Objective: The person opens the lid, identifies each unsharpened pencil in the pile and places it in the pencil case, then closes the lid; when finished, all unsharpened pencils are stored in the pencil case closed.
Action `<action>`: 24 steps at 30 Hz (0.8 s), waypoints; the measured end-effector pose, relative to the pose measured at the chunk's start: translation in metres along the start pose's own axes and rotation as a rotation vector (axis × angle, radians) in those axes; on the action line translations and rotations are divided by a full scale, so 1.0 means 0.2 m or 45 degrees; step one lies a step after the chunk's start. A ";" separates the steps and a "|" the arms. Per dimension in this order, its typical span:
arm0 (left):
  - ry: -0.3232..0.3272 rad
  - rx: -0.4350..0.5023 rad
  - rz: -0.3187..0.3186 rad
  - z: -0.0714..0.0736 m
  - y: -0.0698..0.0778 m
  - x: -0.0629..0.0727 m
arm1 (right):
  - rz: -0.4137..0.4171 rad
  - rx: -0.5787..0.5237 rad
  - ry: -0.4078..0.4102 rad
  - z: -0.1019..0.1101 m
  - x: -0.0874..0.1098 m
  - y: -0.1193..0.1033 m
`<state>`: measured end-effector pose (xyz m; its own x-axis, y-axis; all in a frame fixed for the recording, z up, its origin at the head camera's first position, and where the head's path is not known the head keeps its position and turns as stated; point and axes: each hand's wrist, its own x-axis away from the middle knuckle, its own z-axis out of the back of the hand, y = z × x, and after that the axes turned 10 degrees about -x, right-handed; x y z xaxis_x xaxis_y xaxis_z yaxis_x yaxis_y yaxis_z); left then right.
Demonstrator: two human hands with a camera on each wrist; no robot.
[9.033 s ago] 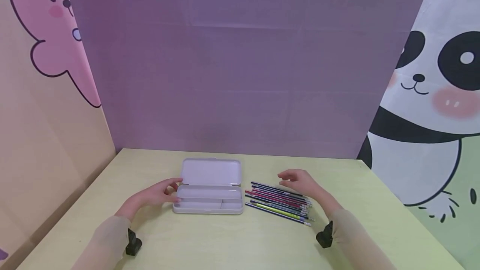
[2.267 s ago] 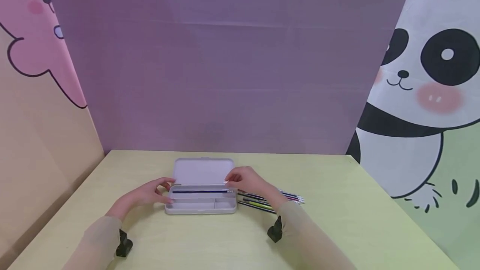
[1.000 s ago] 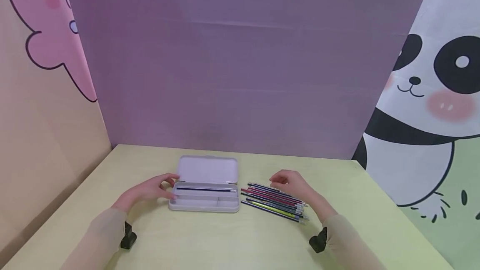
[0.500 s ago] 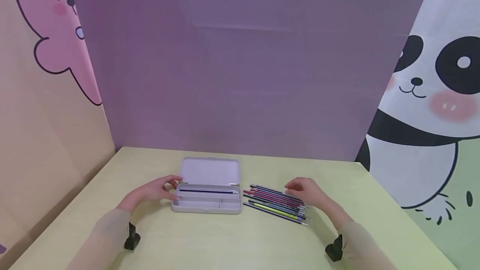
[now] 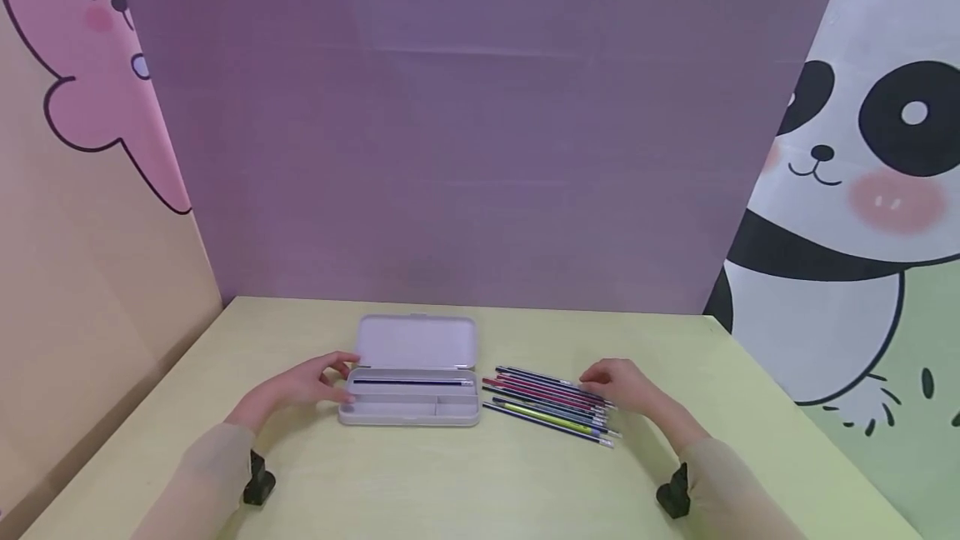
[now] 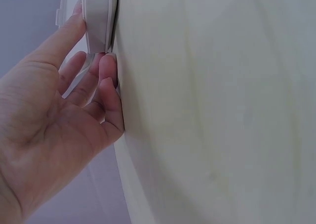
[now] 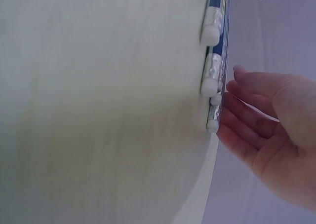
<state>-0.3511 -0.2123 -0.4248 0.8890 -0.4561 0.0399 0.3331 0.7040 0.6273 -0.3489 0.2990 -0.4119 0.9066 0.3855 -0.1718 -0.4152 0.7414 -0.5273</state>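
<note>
A pale lilac pencil case (image 5: 408, 421) lies on the table with its lid (image 5: 416, 342) tipped back. One dark pencil (image 5: 412, 382) rests in its long rear compartment. My left hand (image 5: 300, 382) holds the case's left end, thumb at the front corner and fingers at the back; in the left wrist view the thumb (image 6: 61, 39) presses on the rim. To the right of the case lies a row of pencils (image 5: 543, 415), dark, red and yellow-green. Over its far right end is my right hand (image 5: 622, 386), fingertips at the farthest pencils, beside their white erasers (image 7: 210, 87).
A light wooden table (image 5: 420, 482) carries everything, its far edge meeting a purple backdrop (image 5: 465, 148). Cartoon-printed walls stand at either side. Black wrist cameras (image 5: 258, 479) sit on both sleeves.
Since the oldest frame one dark pencil has come into the case. My right hand went over the case, then returned to the row and shifted right along it. The left hand stays on the case.
</note>
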 end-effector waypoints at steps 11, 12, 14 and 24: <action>0.003 -0.023 0.003 0.00 -0.02 -0.01 | 0.092 0.053 -0.043 0.01 -0.02 0.02; 0.004 -0.020 0.000 0.00 -0.02 -0.01 | 0.100 0.062 -0.046 0.01 -0.03 0.02; 0.002 -0.018 -0.007 0.00 -0.02 -0.01 | 0.105 0.075 -0.050 0.01 -0.03 0.02; 0.000 -0.049 -0.030 0.01 -0.02 0.00 | 0.026 0.089 -0.071 0.01 -0.04 0.00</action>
<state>-0.3530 -0.2150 -0.4258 0.8807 -0.4729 0.0258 0.3657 0.7137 0.5975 -0.3557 0.2973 -0.4098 0.8930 0.4294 -0.1344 -0.4396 0.7690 -0.4642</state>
